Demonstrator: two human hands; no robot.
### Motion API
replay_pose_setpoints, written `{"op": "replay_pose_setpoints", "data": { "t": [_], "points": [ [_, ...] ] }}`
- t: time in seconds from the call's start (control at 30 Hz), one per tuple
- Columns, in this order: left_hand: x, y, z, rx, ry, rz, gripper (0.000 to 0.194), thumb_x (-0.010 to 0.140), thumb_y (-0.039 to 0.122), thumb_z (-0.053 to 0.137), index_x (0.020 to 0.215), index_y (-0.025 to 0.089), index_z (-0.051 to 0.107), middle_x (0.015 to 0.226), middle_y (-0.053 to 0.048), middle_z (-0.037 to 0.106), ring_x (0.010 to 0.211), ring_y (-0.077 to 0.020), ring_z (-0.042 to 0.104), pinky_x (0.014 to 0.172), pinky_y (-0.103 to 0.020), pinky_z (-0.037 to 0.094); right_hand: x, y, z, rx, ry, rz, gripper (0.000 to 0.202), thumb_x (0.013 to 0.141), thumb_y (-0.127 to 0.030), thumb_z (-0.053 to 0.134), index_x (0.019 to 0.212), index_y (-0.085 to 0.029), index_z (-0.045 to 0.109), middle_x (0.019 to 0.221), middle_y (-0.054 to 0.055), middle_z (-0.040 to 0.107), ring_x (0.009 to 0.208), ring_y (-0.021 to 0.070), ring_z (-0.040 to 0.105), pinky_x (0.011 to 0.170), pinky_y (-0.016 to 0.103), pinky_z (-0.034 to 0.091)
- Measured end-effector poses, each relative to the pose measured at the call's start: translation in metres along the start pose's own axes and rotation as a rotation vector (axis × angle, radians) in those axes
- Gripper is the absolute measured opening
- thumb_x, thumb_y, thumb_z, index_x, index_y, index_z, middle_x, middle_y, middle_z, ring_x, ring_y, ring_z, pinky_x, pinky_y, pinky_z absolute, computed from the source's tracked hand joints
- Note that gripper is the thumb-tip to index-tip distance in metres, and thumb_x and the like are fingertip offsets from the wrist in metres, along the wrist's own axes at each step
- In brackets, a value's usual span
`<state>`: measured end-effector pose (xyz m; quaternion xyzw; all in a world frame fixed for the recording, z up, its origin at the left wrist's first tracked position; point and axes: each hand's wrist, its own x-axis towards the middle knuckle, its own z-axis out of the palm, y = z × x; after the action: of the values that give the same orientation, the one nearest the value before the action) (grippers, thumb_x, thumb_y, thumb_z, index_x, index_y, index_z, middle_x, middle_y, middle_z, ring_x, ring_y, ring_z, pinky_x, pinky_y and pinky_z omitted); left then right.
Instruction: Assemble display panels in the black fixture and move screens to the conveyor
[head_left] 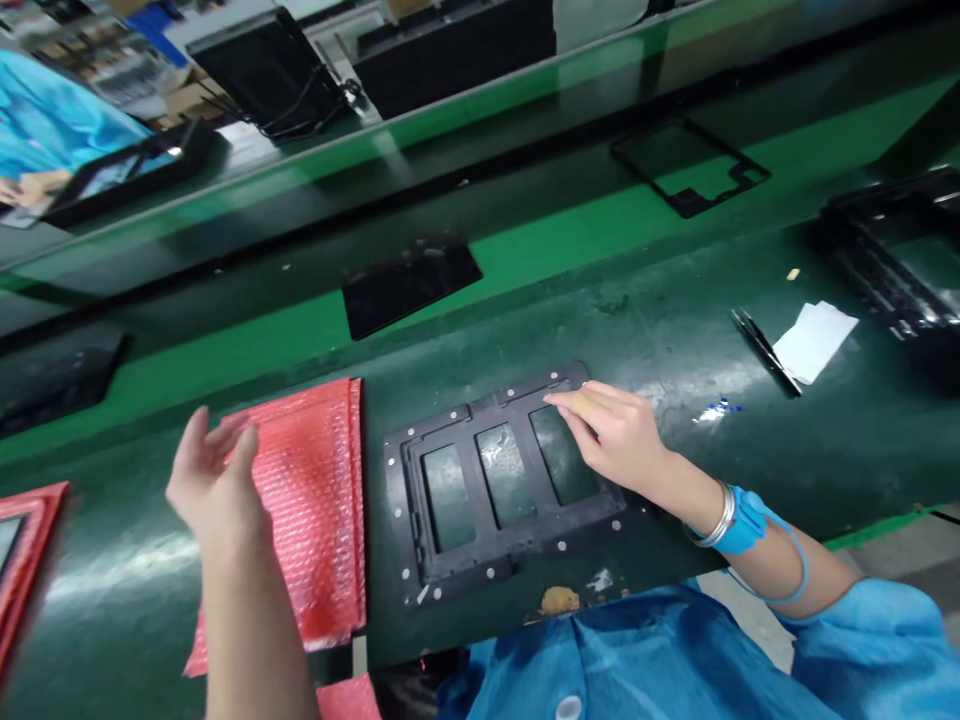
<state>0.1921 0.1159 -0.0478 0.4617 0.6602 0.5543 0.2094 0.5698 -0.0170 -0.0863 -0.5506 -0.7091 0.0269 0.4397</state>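
My left hand (217, 480) is raised over the left part of a stack of red bubble-wrap bags (311, 510), its fingers apart and curved, holding nothing. At the upper right of a black frame plate (487, 548) my right hand (611, 430) is closed, thumb and index finger together at the plate's edge. Whether something small is between those fingertips cannot be made out. The plate lies flat on the green bench and has three rectangular openings and several small round silvery spots along its border. A blue strap and silvery bangles circle my right wrist.
Tweezers (766, 352) and white cards (814, 342) lie to the right, near stacked black frames (900, 250). Dark panels (412, 285) and a thin black frame (690, 165) lie beyond. Another bubble-wrap bag (34, 560) is at far left. Across the bench is a person in blue.
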Motion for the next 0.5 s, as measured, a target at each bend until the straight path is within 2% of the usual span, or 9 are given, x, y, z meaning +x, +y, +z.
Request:
{"op": "replay_pose_setpoints", "data": {
  "t": [0.03,0.1,0.17,0.2,0.27,0.4,0.5],
  "points": [
    [-0.011,-0.007,-0.023,0.094,0.036,-0.003,0.045,0.055,0.042,0.088,0.09,0.027,0.063,0.081,0.005,0.067,0.091,-0.0265,0.065,0.096,-0.05,0.049,-0.001,0.0,0.001,-0.001,0.012,-0.012,0.033,0.096,-0.013,0.046,0.101,-0.019,0.078,0.082,0.005,0.078,0.073,0.0173,0.069,0.065,0.029,0.054],
    [-0.037,-0.015,-0.061,0.415,-0.039,0.028,0.037,0.059,0.043,0.086,0.081,0.029,0.061,0.075,0.004,0.062,0.086,-0.0288,0.06,0.088,-0.052,0.048,-0.003,0.001,0.003,0.003,0.021,-0.025,0.031,0.096,-0.013,0.047,0.101,-0.018,0.078,0.082,0.005,0.078,0.072,0.0177,0.069,0.065,0.029,0.053],
    [-0.061,-0.02,-0.085,0.594,-0.075,0.066,0.031,0.063,0.043,0.084,0.071,0.028,0.057,0.071,0.001,0.056,0.079,-0.0295,0.054,0.082,-0.05,0.045,-0.005,0.003,0.004,0.007,0.02,-0.022,0.03,0.096,-0.014,0.048,0.101,-0.018,0.078,0.08,0.006,0.077,0.07,0.0179,0.069,0.063,0.03,0.053],
    [-0.07,-0.022,-0.093,0.621,-0.049,0.07,0.031,0.064,0.042,0.082,0.068,0.028,0.055,0.069,0.001,0.053,0.075,-0.0288,0.05,0.079,-0.047,0.043,-0.006,0.004,0.005,0.009,0.019,-0.016,0.029,0.096,-0.014,0.049,0.1,-0.019,0.078,0.08,0.006,0.077,0.07,0.0179,0.069,0.063,0.03,0.053],
    [-0.086,-0.024,-0.105,0.594,0.096,0.043,0.032,0.067,0.038,0.079,0.066,0.026,0.049,0.07,0.0,0.046,0.072,-0.0267,0.046,0.074,-0.043,0.039,-0.007,0.006,0.005,0.014,0.019,-0.004,0.028,0.096,-0.015,0.049,0.099,-0.02,0.077,0.083,0.006,0.078,0.071,0.0179,0.07,0.065,0.03,0.053],
    [-0.113,-0.035,-0.138,0.557,0.486,-0.032,0.033,0.075,0.035,0.067,0.072,0.026,0.035,0.077,0.001,0.035,0.075,-0.025,0.04,0.075,-0.042,0.037,-0.007,0.009,0.004,0.007,0.02,0.014,0.026,0.097,-0.017,0.051,0.097,-0.021,0.076,0.086,0.005,0.079,0.07,0.0177,0.071,0.066,0.03,0.053],
    [-0.138,-0.054,-0.168,0.571,0.639,-0.136,0.037,0.077,0.032,0.064,0.075,0.026,0.028,0.079,0.002,0.03,0.079,-0.0252,0.042,0.08,-0.045,0.041,-0.008,0.01,0.002,0.002,0.014,0.031,0.025,0.097,-0.019,0.051,0.097,-0.022,0.076,0.087,0.005,0.079,0.071,0.018,0.072,0.067,0.03,0.054]
  ]
}}
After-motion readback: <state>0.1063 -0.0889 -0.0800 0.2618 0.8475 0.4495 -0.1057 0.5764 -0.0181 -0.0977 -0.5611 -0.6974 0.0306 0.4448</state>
